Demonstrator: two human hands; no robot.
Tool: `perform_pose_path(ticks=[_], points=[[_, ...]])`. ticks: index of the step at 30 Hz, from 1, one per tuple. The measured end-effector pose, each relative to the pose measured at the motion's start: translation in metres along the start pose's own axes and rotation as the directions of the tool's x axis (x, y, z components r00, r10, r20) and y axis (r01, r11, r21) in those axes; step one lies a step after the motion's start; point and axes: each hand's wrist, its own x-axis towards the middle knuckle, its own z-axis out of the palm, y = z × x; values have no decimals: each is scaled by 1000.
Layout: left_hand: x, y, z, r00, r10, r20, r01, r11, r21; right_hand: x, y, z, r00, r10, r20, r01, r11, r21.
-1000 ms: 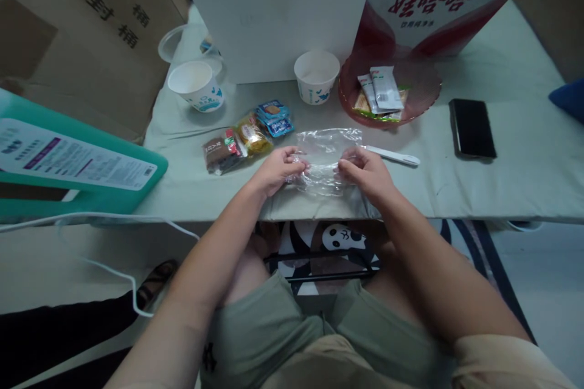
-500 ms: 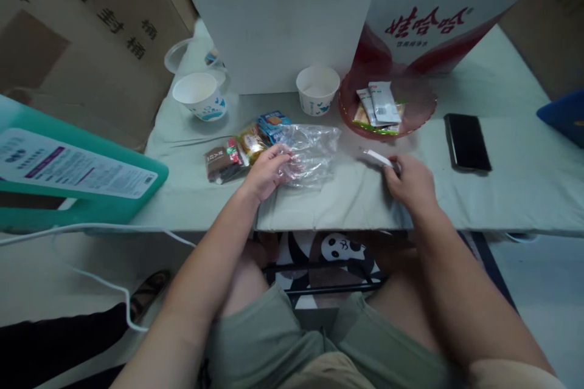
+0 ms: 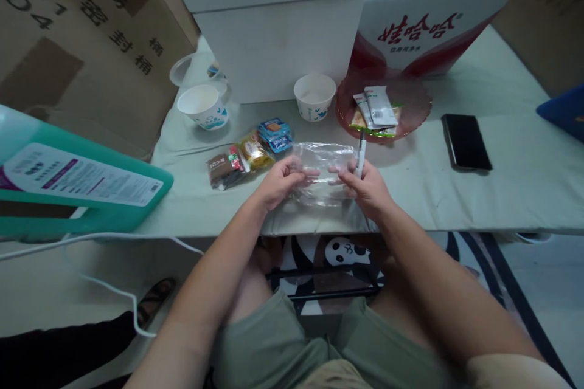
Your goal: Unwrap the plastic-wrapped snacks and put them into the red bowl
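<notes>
Right hand [image 3: 367,187] back at crumpled clear plastic bag [image 3: 325,165], now gripping slim white pen [image 3: 361,157]; left hand [image 3: 279,180] pinching bag's other edge, just before red plate [image 3: 417,115]. Marking or sealing looks close.

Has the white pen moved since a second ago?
Yes. The white pen has left the table and stands upright in the right hand, at the clear plastic bag, below the red plate.
</notes>
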Motion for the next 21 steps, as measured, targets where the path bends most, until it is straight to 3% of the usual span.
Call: perform_pose_path(ticks=[4, 6, 10, 13, 15, 18, 21], points=[[0, 0, -3, 991, -74, 113, 55, 986, 157, -3, -4, 2, 996, -62, -60, 60, 997, -46], [2, 1, -4, 995, -44, 93, 23, 975, 219, -4, -5, 0, 999, -33, -43, 31, 998, -59], [7, 3, -4, 998, 58, 12, -59, 995, 85, -3, -11, -8, 996, 37, -76, -29, 994, 106], [10, 5, -6, 991, 94, 92, -93, 996, -17, -3, -19, -15, 997, 30, -67, -7, 950, 312], [12, 6, -7, 982, 117, 146, -119, 993, 9, -1, -22, -16, 996, 65, -61, -40, 937, 347], [15, 6, -6, 975, 139, 174, -162, 979, 125, 1, -21, -14, 984, 164, -64, -141, 953, 268], [16, 5, -5, 975, 157, 158, -187, 962, 197, 0, -14, -12, 977, 210, -24, -209, 978, 19]])
